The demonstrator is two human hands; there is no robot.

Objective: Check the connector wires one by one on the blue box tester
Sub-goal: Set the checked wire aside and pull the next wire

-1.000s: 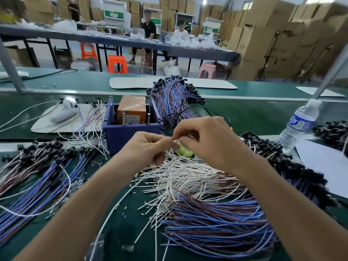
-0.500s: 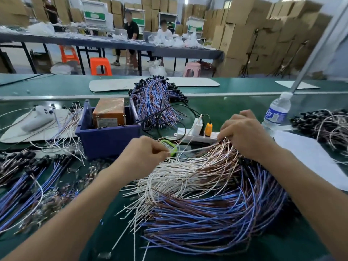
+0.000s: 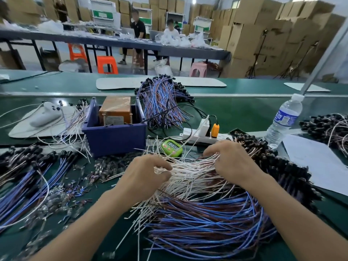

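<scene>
**Both hands working in the wire heap, tester standing apart**

We are looking down at a green bench. The left hand (image 3: pixel 147 176) is sitting at the centre of the frame, thumb and curled fingers pinching a few white strands at the left edge of the connector wires (image 3: pixel 197 210). The right hand (image 3: pixel 232 163) is lying just right of centre, its fingers bent down over the white strands and gripping a sheaf of them. The two hands are holding apart, with the white strands running between them.

The heap of connector wires is filling the lower centre, white on top and blue and brown fanning out below; its black connector ends (image 3: pixel 275 166) are trailing off to the right.

The blue box tester (image 3: pixel 114 137) is standing left of centre, above the left hand and not touching either hand. We are noting an orange-brown unit (image 3: pixel 115 109) sitting inside it.

A green timer (image 3: pixel 171 146) is lying between the tester and the hands. Behind it a white power strip (image 3: pixel 190 133) is carrying an orange plug (image 3: pixel 215 129). A second wire bundle (image 3: pixel 162 106) is resting in the upper centre, and a water bottle (image 3: pixel 283 121) is standing at the right.
</scene>
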